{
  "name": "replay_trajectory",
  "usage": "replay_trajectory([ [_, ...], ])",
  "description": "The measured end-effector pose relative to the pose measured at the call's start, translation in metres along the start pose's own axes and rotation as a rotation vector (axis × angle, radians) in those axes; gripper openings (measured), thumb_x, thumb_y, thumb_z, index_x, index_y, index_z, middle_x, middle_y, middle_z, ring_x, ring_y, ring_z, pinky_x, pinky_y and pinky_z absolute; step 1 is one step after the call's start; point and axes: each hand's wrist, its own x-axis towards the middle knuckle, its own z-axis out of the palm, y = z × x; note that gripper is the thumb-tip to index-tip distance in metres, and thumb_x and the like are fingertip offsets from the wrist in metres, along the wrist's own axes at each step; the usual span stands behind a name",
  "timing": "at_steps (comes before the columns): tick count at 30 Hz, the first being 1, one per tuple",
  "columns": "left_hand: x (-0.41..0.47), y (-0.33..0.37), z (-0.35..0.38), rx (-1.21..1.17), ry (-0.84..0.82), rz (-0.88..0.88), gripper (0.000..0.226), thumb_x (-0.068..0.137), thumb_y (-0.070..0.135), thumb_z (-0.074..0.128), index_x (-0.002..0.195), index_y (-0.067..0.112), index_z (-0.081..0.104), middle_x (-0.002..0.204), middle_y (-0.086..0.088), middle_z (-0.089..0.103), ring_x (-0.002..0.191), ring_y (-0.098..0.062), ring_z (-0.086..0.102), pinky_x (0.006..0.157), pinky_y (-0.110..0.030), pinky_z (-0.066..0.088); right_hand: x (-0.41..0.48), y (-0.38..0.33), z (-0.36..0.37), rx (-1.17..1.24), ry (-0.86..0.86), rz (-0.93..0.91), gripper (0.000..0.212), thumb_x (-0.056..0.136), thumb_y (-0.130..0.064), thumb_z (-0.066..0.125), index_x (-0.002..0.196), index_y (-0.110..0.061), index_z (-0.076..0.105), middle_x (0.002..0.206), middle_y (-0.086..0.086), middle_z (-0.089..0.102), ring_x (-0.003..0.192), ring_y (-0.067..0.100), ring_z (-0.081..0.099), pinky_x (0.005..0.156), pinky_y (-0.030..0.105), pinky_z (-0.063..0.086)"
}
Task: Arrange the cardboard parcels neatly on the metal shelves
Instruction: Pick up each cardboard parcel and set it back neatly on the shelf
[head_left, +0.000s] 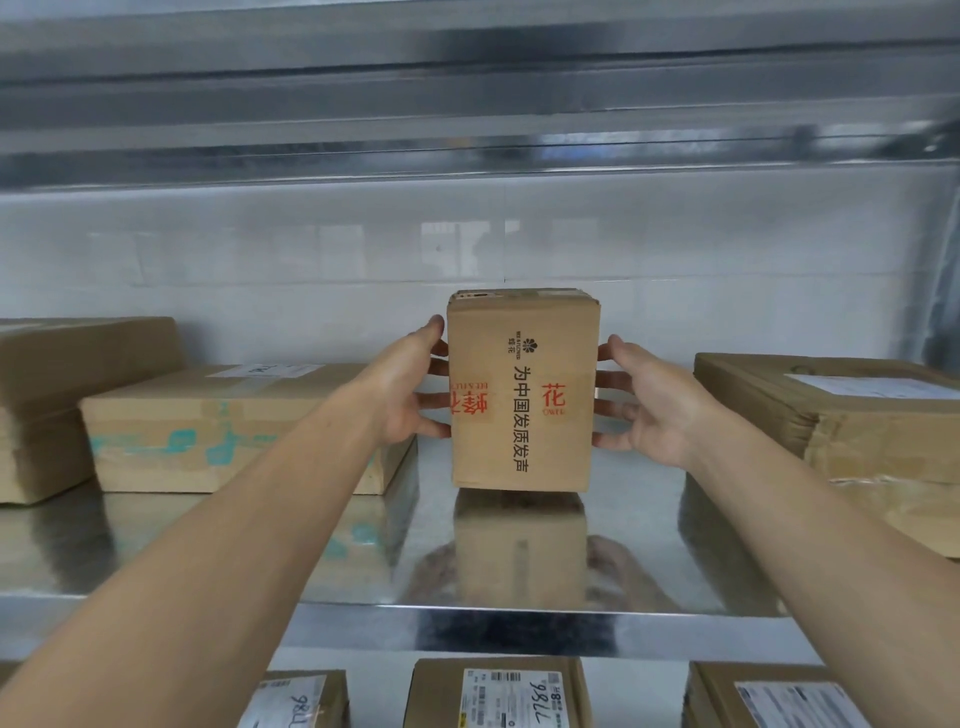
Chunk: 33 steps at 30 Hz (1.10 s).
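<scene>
On the shelf (467, 626), left hand (408, 387) and right hand (647, 408) press a tall brown lettered parcel (522, 395), grip straight-fingered

White glossy wall (260, 249), faint tile seams

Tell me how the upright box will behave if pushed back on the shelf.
The box stands on end, taller than wide, so a high push would probably tip it. Its sides look flat between the left hand and right hand, so likely stiff. The shelf is shiny metal; the box may slide easily.
</scene>
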Motion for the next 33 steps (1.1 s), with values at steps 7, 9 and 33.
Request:
replay_trajectory([
  [7,-0.0018,-0.0021,0.0027,0.031,-0.008,-0.002,0.044,0.101,0.059,0.048,0.113,0.020,0.065,0.117,-0.006,0.060,0.105,-0.032,0.062,0.089,-0.064,0.054,0.0005,-0.0001,0.0056,-0.086,-0.002,0.000,0.029,0.104,-0.050,0.053,0.111,-0.024,0.062,0.114,0.006,0.065,0.104,0.030,0.065,0.090,0.057,0.056],
  [9,-0.0025,-0.0023,0.0028,0.026,-0.006,-0.005,0.045,0.100,0.060,0.050,0.112,0.020,0.064,0.115,-0.005,0.059,0.103,-0.032,0.062,0.090,-0.066,0.053,0.0003,0.0003,0.0063,-0.091,0.001,0.003,0.028,0.104,-0.049,0.053,0.113,-0.024,0.062,0.114,0.006,0.065,0.105,0.030,0.065,0.091,0.057,0.056],
  [33,-0.0043,0.0040,0.0004,-0.063,-0.030,0.070,0.026,0.101,0.042,0.053,0.111,0.022,0.068,0.121,-0.006,0.063,0.115,-0.034,0.063,0.107,-0.069,0.038,-0.0027,-0.0069,0.0081,-0.013,-0.025,-0.041,0.034,0.105,-0.047,0.054,0.123,-0.021,0.065,0.128,0.022,0.062,0.119,0.036,0.063,0.098,0.063,0.053],
])
